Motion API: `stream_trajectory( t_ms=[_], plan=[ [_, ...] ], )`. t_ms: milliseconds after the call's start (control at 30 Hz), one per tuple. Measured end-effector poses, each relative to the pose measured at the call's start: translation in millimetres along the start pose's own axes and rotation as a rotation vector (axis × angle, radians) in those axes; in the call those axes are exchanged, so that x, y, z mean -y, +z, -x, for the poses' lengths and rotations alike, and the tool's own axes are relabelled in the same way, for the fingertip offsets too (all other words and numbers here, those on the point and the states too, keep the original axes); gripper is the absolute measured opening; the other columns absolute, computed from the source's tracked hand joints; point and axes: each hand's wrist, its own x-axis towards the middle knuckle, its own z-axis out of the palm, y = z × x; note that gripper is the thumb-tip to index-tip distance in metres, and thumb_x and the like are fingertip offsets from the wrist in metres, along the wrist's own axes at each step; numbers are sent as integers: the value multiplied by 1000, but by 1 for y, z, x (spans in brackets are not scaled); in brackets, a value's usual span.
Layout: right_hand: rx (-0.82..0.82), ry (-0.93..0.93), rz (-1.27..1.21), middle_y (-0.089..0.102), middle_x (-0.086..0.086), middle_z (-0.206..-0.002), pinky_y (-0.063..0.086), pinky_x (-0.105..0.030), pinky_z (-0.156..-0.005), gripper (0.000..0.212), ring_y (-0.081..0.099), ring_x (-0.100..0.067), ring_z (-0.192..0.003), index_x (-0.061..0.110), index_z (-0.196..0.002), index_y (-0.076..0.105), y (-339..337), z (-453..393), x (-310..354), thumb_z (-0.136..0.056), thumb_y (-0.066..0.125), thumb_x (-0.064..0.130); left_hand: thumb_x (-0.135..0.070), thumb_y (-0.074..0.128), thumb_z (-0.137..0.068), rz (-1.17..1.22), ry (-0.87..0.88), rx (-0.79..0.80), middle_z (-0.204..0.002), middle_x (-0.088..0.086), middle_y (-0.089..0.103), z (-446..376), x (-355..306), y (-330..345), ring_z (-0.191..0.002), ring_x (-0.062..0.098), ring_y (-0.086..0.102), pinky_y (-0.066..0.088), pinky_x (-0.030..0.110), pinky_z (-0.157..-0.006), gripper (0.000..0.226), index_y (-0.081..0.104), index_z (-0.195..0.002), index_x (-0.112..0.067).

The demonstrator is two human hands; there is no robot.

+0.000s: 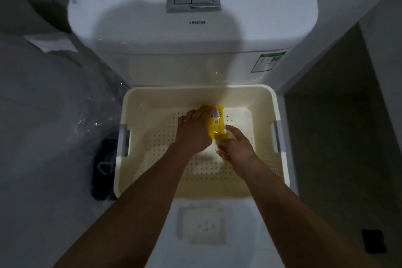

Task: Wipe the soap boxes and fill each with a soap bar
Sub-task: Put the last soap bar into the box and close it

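Both your hands work over the cream basket (269, 102): left hand (192, 130) grips the yellow wrapped soap bar (215, 124), right hand (236, 146) fingers pinch its near end.

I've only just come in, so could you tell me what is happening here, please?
A person is leaning over a cream basket set on a closed toilet. Both hands hold a yellow soap packet above the basket: the left hand grips its upper part, the right hand pinches its lower end, apparently to open it. A clear soap box sits in front of the basket, with no soap visible in it.
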Motion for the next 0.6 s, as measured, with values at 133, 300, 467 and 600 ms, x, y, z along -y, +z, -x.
stream_trajectory(
  t_ms=[133, 300, 467, 600],
  plan=[
    [8, -31, 61, 63, -12, -118, 51, -42, -87, 48, 59, -26, -97, 27, -131, 54, 5, -7, -2, -96, 49, -5, -25, 63, -77, -57, -18, -18, -151, -5, 34, -1, 2, 4, -136, 27, 32, 25, 49, -108, 83, 25, -150, -32],
    [-53, -145, 393, 65, -13, -125, 52, -46, -100, 60, 64, -33, -110, 22, -143, 52, -2, -9, -4, -89, 63, -2, -19, 64, -74, -115, -25, -21, -135, 2, 46, 21, 7, 4, -123, 28, 43, 34, 44, -100, 82, 30, -148, -28],
    [-30, -366, 901, 54, -15, -136, 45, -26, -104, 66, 58, -25, -117, 19, -147, 50, -10, -9, -6, -86, 73, 5, -11, 68, -74, -56, 20, -12, -129, 6, 45, 43, 15, 6, -112, 26, 49, 43, 39, -90, 62, 44, -132, -17],
    [6, -375, 987, 38, -12, -145, 31, -11, -94, 74, 47, -23, -129, 25, -150, 45, -13, -9, -11, -85, 73, 2, -1, 69, -74, 141, -1, 37, -118, 7, 51, 53, 13, 8, -99, 24, 54, 41, 31, -71, 41, 51, -110, -11]
  ],
)
